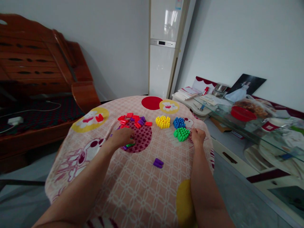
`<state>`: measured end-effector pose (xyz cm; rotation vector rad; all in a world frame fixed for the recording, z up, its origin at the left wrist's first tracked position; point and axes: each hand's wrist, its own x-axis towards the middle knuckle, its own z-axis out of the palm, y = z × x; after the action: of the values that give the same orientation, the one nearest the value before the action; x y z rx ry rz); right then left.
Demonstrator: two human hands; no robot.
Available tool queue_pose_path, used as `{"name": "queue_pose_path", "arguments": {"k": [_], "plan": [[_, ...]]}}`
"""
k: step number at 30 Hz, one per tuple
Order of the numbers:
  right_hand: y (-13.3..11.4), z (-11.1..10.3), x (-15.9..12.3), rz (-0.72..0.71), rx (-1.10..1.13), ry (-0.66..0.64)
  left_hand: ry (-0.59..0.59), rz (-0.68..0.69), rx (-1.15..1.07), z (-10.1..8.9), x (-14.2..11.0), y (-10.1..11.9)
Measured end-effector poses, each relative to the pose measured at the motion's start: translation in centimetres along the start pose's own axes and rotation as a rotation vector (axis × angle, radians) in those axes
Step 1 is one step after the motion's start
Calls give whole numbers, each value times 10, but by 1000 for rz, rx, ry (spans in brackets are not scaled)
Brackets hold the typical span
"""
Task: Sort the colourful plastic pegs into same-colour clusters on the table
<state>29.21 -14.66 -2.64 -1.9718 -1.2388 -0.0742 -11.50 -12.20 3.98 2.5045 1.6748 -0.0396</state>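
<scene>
Cut-off forearms [83,180] flank purple pieces [157,164]; at their ten o'clock the left hand [122,137], fingers bent, part-hides a green piece [129,145], grip unclear; at two, beside green pegs [182,133], the right hand [198,136] folds loosely, any hold unseen.

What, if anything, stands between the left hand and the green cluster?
Nothing visible blocks the direct line from the left hand to the green cluster: the yellow cluster lies beyond that line, the two purple pieces nearer the person.

Place: home living area
Seating: carved wooden settee [30,65]
Corner: tall white appliance [161,68]
Right: propped photograph [247,84]
Covering: cartoon-print tablecloth [133,186]
</scene>
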Motion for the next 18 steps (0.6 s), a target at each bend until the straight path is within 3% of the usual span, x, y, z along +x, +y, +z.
{"name": "queue_pose_path", "arguments": {"k": [4,7,11,15,18], "plan": [[-4,-1,-1,107,38,17,-4,118,-81,-3,-1,8],[-6,-1,-2,116,64,7,25,220,-204,-11,6,26],[-9,-2,-2,116,64,0,142,262,-434,-13,28,73],[-11,-4,-3,109,31,8,209,242,-581,7,52,131],[-12,-6,-3,91,12,10,233,181,-616,23,62,161]]}}
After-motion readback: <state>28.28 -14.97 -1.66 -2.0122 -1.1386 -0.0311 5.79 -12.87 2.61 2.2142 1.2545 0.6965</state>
